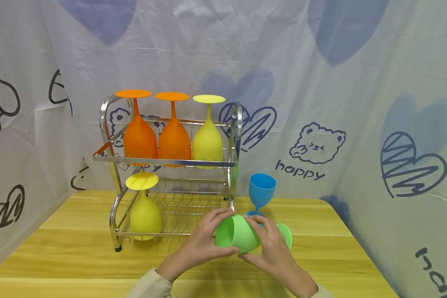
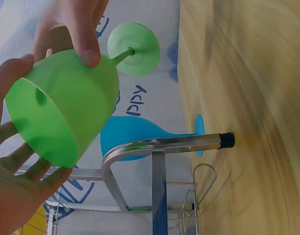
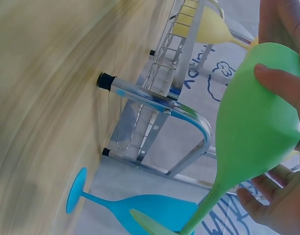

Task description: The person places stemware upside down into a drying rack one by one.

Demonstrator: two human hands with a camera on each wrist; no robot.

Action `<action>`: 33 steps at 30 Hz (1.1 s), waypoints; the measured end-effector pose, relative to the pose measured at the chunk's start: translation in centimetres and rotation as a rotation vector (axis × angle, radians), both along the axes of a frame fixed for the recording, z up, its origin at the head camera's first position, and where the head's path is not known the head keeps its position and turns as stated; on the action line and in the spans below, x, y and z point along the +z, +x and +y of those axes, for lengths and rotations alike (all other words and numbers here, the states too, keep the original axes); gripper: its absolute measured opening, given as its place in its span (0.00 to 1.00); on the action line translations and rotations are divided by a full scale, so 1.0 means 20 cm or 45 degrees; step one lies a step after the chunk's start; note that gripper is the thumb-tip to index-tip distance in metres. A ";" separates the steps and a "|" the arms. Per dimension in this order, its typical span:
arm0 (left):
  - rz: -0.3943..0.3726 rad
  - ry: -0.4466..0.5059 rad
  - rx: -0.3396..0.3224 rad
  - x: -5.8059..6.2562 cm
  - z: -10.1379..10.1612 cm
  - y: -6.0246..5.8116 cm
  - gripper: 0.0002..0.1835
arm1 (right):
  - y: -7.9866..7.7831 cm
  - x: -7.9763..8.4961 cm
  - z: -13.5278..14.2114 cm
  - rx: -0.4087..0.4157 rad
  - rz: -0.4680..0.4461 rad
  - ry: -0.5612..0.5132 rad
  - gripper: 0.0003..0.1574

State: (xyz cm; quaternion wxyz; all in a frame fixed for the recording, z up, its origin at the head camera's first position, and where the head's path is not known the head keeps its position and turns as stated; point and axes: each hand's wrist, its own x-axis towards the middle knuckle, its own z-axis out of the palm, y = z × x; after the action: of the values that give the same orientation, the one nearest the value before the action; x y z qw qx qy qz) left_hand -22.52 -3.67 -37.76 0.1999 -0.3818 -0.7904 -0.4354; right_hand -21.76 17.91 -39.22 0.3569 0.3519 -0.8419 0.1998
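Observation:
A green plastic wine goblet [image 1: 246,235] is held on its side in both hands, just in front of the rack's right end. Its open mouth faces left and its round foot points right. My left hand [image 1: 205,238] holds the bowl at the rim, thumb below and fingers above in the head view. Closer to the stem, my right hand [image 1: 273,250] grips the same bowl between thumb and fingers. In the left wrist view the goblet's inside [image 2: 39,127] shows. Behind the right hand a blue goblet [image 1: 262,188] stands upright on the table.
A two-tier metal dish rack [image 1: 164,160] stands left of centre. Upside down on its top tier are two orange goblets [image 1: 139,138] and a yellow goblet [image 1: 207,142]. Another yellow goblet [image 1: 145,215] is inverted on the lower tier. The wooden table [image 1: 59,248] meets patterned cloth walls.

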 end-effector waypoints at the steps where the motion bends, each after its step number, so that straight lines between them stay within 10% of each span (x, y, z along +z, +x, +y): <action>1: 0.003 0.015 0.000 0.00 0.00 0.00 0.40 | 0.00 0.00 0.00 0.000 -0.002 -0.006 0.62; 14: -0.529 0.622 0.035 -0.06 -0.06 -0.01 0.36 | 0.10 0.04 -0.01 0.178 -0.070 -0.362 0.42; 18: -0.708 0.781 -0.021 -0.06 -0.08 -0.02 0.36 | 0.11 0.03 -0.01 0.072 -0.117 -0.494 0.37; 24: -0.907 0.927 -0.119 -0.08 -0.09 -0.02 0.37 | 0.10 0.05 -0.02 -0.051 -0.877 -0.900 0.33; 33: -1.051 1.044 -0.296 -0.09 -0.05 0.03 0.36 | 0.08 0.07 -0.09 0.504 -1.365 -1.402 0.42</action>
State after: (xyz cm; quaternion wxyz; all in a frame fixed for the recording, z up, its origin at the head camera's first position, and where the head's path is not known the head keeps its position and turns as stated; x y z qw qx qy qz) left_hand -21.95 -4.66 -39.54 -0.0418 -0.1564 -0.5230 -0.8368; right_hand -20.10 16.21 -37.79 -0.0166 0.1238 -0.6011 0.7894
